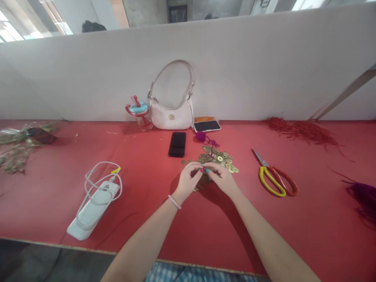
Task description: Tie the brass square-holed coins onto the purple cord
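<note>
My left hand (190, 177) and my right hand (222, 177) meet above a pile of brass-coloured coins with holes (226, 158). Thumb and fingers of both are pinched together, fingertips almost touching. Between them shows a bit of purple yarn, small and partly covered by the fingers. A purple yarn ball (200, 136) lies just beyond the coins, and its loose strand (212, 142) trails over them towards my fingertips. Some coins are hidden under my hands. A beaded bracelet (174, 201) circles my left wrist.
Scissors with yellow and red handles (273, 178) lie right. Two phones, one black (177, 144), one white-edged (207, 125), lie near a handbag (172, 113) and a lidded cup (141, 115). A white power strip (92, 211) is left; red strands (302, 131) and purple yarn (364, 197) are right.
</note>
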Available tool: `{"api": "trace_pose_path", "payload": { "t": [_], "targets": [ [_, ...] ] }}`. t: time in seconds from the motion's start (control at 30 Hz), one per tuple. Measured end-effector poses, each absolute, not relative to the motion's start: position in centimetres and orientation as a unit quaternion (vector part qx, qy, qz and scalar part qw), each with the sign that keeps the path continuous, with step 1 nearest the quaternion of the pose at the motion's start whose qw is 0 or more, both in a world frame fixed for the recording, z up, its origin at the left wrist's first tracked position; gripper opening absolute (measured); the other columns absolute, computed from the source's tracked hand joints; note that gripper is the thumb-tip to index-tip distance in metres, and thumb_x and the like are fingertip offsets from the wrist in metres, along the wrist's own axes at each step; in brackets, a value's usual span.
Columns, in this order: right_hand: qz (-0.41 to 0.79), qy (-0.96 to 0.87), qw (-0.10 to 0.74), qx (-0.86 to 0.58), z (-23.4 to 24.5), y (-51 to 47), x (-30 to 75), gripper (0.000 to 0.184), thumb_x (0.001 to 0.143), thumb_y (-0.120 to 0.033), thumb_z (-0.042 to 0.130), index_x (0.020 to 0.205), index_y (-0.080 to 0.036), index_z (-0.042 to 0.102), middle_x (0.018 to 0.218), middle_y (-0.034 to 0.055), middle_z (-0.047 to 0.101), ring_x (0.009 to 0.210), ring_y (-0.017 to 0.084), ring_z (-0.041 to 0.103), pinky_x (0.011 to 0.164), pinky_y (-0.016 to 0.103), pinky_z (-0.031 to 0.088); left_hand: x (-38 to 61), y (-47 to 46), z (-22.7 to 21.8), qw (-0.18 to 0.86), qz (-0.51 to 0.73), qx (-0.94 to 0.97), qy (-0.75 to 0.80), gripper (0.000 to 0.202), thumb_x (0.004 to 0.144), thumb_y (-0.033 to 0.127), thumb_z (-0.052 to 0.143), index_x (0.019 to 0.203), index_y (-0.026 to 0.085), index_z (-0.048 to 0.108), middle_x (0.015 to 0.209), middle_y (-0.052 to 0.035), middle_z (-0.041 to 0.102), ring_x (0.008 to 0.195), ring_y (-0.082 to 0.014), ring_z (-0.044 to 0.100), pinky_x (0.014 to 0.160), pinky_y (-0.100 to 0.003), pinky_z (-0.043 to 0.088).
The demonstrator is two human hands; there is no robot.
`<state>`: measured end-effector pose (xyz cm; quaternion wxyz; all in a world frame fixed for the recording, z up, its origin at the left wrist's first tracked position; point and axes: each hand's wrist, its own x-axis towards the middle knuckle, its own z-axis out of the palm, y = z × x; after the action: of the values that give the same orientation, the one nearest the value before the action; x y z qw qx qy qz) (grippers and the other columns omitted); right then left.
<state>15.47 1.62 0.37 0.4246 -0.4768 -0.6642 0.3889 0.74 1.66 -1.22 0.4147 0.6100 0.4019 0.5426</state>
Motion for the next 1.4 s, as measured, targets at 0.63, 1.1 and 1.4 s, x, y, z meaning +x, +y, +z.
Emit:
{"api": "trace_pose_path", "payload": {
  "t": [0.63, 1.1, 1.4],
  "targets": [
    [0.315, -0.671, 0.438, -0.509, 0.5, 1.8, 15.8, 0.016, 0.077, -0.028, 0.051, 0.082, -0.020, 0.063, 0.079, 0.0045, 0.066, 0.068, 0.018, 0.060, 0.063, 0.030, 0.048, 1.0, 1.1, -0.9, 0.495, 0.469, 0.575, 0.451, 0.023, 0.077, 0.030, 0.053, 0.087, 0.014, 0.066, 0.068, -0.0032, 0.065, 0.049, -0.0087, 0.051, 0.048, -0.020, 0.042],
    [0.330, -0.646, 0.447, -0.523, 0.6, 1.9, 15.9, 0.017, 0.076, -0.030, 0.051, 0.082, -0.019, 0.063, 0.080, 0.0050, 0.066, 0.066, 0.018, 0.060, 0.053, 0.027, 0.045, 0.7, 0.6, 0.1, 0.364, 0.458, 0.705, 0.402, 0.020, 0.076, 0.012, 0.050, 0.084, 0.017, 0.068, 0.083, -0.0056, 0.068, 0.072, -0.0146, 0.061, 0.067, -0.024, 0.049],
    [0.334, -0.623, 0.439, -0.555, 0.5, 2.1, 16.1, 0.019, 0.074, -0.032, 0.053, 0.080, -0.018, 0.063, 0.072, 0.0041, 0.065, 0.059, 0.017, 0.058, 0.049, 0.026, 0.043, 0.8, 0.1, 0.1, 0.300, 0.431, 0.769, 0.364, 0.020, 0.078, 0.014, 0.047, 0.084, 0.018, 0.066, 0.081, -0.0044, 0.067, 0.073, -0.0137, 0.060, 0.068, -0.024, 0.048]
  ]
}}
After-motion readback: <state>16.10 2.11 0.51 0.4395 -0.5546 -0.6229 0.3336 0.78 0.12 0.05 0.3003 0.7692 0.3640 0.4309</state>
